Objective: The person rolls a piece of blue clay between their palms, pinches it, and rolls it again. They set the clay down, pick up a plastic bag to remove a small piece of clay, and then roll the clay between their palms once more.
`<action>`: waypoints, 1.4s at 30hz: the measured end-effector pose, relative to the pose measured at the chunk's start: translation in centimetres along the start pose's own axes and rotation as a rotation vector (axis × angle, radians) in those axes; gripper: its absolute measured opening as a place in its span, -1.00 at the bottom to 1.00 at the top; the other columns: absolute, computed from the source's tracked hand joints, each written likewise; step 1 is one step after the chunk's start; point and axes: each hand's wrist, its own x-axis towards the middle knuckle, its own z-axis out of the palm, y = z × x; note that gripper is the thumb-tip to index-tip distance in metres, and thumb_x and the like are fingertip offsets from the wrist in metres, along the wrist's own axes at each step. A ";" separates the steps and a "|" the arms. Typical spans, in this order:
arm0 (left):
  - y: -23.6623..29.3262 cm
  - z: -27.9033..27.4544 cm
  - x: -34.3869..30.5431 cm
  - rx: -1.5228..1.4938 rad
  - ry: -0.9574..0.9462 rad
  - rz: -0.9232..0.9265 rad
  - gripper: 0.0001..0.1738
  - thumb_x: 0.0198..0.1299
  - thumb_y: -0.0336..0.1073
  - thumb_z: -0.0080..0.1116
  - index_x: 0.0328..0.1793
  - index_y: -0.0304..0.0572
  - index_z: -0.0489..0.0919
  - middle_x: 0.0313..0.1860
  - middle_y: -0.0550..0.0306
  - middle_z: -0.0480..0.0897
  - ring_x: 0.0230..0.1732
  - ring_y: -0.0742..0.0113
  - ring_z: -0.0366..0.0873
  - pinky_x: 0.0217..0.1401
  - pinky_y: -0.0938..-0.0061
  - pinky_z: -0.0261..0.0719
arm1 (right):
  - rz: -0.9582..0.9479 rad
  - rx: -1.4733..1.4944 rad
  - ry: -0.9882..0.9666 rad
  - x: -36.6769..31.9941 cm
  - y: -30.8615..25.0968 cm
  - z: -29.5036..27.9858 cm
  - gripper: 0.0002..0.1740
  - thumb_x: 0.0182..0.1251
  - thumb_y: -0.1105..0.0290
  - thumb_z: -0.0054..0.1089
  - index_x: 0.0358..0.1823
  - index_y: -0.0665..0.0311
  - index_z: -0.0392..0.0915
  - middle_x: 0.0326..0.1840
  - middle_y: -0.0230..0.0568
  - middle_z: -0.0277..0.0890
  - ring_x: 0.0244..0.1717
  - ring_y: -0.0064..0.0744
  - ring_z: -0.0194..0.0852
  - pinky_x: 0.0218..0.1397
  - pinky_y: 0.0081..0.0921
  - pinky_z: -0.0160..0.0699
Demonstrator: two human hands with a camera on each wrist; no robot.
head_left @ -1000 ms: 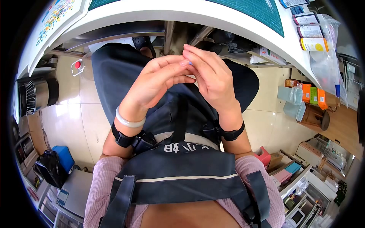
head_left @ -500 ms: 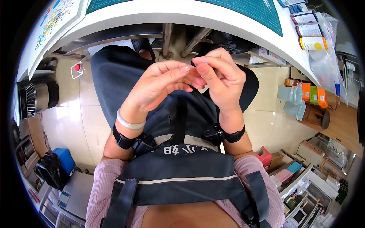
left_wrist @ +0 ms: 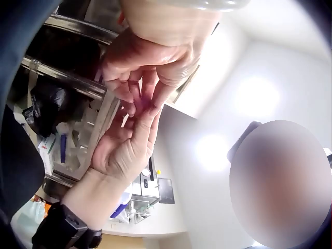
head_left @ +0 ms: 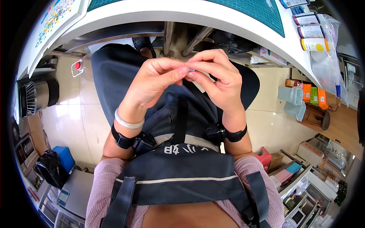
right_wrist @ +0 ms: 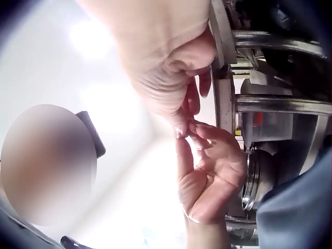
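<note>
In front of the lap, the left hand and right hand meet at their fingertips. Between them shows a tiny bluish-lilac piece, mostly hidden by the fingers; its kind cannot be told. The left thumb and forefinger pinch it from one side. From the other, the right thumb and forefinger close on it, with the other right fingers bent above. In the left wrist view the right hand reaches up to the left fingertips. The left hand appears below the right one in the right wrist view.
Beyond the hands runs a white table with a green cutting mat. Several labelled bottles and a plastic bag lie at its right end. A dotted picture board lies at the left. Below are metal table legs.
The right thumb and fingers spread and shifted right half a second ago, then came back to the left fingertips around the small piece. The left hand keeps its pinch, nearly in place.
</note>
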 end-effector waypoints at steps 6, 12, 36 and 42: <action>0.6 -0.1 0.1 0.106 -0.032 -0.063 -0.79 0.16 -0.34 0.20 -0.14 -0.33 0.60 -0.30 0.02 0.65 -0.31 0.38 0.58 -0.27 0.60 0.50 | 0.007 0.003 -0.024 0.5 -0.6 0.0 -0.80 -0.06 0.57 0.35 -0.32 0.36 0.64 -0.32 -0.23 0.54 -0.32 -0.40 0.44 -0.29 -0.58 0.42; 1.0 0.1 -0.1 0.156 0.006 -0.053 -0.84 0.12 -0.41 0.23 -0.22 -0.38 0.63 -0.37 0.03 0.67 -0.31 0.41 0.62 -0.21 0.62 0.55 | -0.055 -0.049 -0.075 0.9 -0.4 -0.7 -0.81 -0.10 0.53 0.34 -0.36 0.26 0.62 -0.45 -0.33 0.49 -0.43 -0.33 0.41 -0.31 -0.49 0.37; 4.8 -2.4 0.2 -0.154 0.159 0.305 -0.74 0.21 -0.40 0.11 0.00 -0.33 0.58 -0.43 0.13 0.60 -0.39 0.44 0.52 -0.37 0.64 0.37 | 0.100 -0.321 0.114 16.9 4.6 1.3 -0.80 0.16 0.50 0.17 -0.18 0.29 0.64 -0.39 -0.25 0.55 -0.49 -0.58 0.45 -0.37 -0.68 0.42; 3.8 -3.7 0.1 -0.184 0.112 0.294 -0.83 0.21 -0.35 0.13 -0.18 -0.32 0.59 -0.49 0.09 0.58 -0.45 0.39 0.52 -0.45 0.61 0.39 | 0.064 -0.383 0.155 17.0 4.8 1.5 -0.81 0.15 0.47 0.21 -0.19 0.28 0.65 -0.37 -0.19 0.59 -0.44 -0.56 0.51 -0.35 -0.65 0.47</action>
